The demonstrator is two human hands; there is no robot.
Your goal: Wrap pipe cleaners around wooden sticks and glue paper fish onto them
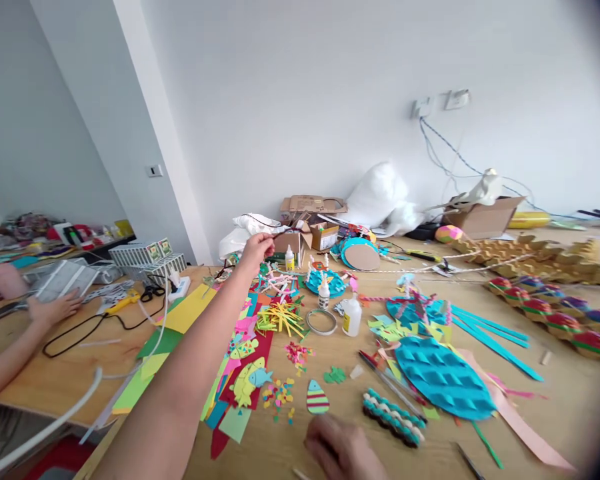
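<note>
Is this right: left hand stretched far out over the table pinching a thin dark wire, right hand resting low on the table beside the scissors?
Not quite. The right hand rests near the striped paper egg, not the scissors, which lie far left. The left hand does pinch the wire. The head view shows it.

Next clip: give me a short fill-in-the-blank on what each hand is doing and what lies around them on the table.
1. The left hand, stretched far across the wooden table, pinches a thin dark ____.
2. The right hand rests on the table just below a striped paper ____-shaped cutout.
3. The big embossed oval sheet to the right is ____ in colour.
4. A co-worker's hand at far left touches a ____ sheet.

Missing words: wire; egg; blue; grey
</note>
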